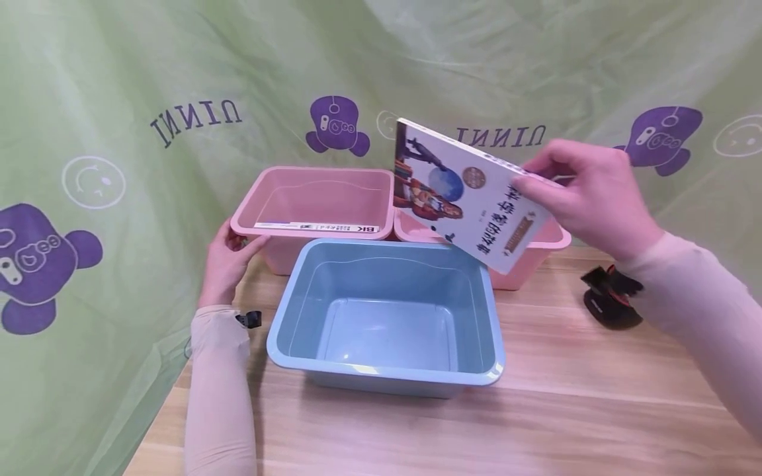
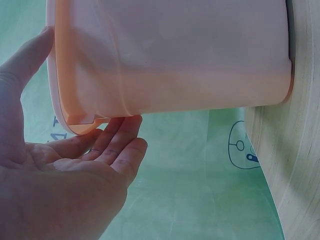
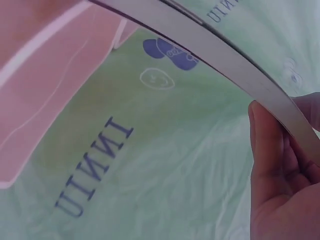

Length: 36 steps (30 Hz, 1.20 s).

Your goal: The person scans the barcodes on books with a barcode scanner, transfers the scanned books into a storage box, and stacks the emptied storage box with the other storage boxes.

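Observation:
My right hand [image 1: 586,192] pinches a thin paperback book [image 1: 470,192] by one edge and holds it tilted above the right pink bin [image 1: 538,254]. The illustrated cover shows in the head view; the right wrist view shows the book's edge [image 3: 240,65] curving slightly. At the left corner of the left pink bin [image 1: 327,192], my left hand [image 1: 226,264] grips the rim. In the left wrist view its thumb lies on the rim and its fingertips [image 2: 131,122] touch the bin's outer side. Inside that bin lies a book [image 1: 321,227] with its white spine visible.
A blue bin [image 1: 387,337] stands in front of the two pink bins on the wooden table [image 1: 595,423]. To the right sits a small black object [image 1: 613,307], partly behind the right forearm. A green printed curtain [image 1: 268,59] hangs behind and at the left.

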### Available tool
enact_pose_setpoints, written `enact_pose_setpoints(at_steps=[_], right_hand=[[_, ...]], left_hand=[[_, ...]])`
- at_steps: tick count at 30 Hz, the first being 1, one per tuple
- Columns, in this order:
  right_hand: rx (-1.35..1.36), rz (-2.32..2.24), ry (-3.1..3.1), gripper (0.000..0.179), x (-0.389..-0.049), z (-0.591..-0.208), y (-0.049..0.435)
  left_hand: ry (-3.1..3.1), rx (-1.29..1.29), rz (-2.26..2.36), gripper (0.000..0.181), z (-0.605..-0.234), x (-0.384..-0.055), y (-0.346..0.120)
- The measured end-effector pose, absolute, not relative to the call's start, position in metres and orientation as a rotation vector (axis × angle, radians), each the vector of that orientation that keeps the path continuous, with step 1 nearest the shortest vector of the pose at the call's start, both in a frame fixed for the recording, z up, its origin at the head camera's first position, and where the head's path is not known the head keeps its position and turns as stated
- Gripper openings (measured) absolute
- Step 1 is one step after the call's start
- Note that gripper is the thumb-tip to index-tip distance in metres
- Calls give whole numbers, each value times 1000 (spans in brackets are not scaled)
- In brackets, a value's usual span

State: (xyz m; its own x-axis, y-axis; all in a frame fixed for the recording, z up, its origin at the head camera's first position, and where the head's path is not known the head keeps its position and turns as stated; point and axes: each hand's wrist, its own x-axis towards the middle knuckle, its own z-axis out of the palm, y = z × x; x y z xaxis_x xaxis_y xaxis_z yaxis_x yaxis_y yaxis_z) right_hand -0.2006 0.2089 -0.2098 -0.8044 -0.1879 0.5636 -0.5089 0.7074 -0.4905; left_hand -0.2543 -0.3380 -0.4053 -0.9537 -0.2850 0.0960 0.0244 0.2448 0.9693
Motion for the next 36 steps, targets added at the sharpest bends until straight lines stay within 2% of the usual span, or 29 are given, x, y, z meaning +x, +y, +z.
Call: enact_pose_setpoints(at_steps=[10,16,26,31,36], right_hand=[[596,921,-2496,17,-255,-200,146],[690,930,-2476,14,-278,-202,103],[885,960,-2440,15,-298,-220,29],[972,972,-2438,14,-300,-234,15],[936,1018,-2512,15,-301,-250,11]], left_hand=[[-2284,213,-1758,93,-403,-254,-334],[-2278,201,-1762,92,-402,-253,-333],[-2247,211,-1784,91,-400,-252,-335],[-2277,235,-1770,95,-401,-253,-333],[-2260,233,-1769,94,-401,-255,-332]])
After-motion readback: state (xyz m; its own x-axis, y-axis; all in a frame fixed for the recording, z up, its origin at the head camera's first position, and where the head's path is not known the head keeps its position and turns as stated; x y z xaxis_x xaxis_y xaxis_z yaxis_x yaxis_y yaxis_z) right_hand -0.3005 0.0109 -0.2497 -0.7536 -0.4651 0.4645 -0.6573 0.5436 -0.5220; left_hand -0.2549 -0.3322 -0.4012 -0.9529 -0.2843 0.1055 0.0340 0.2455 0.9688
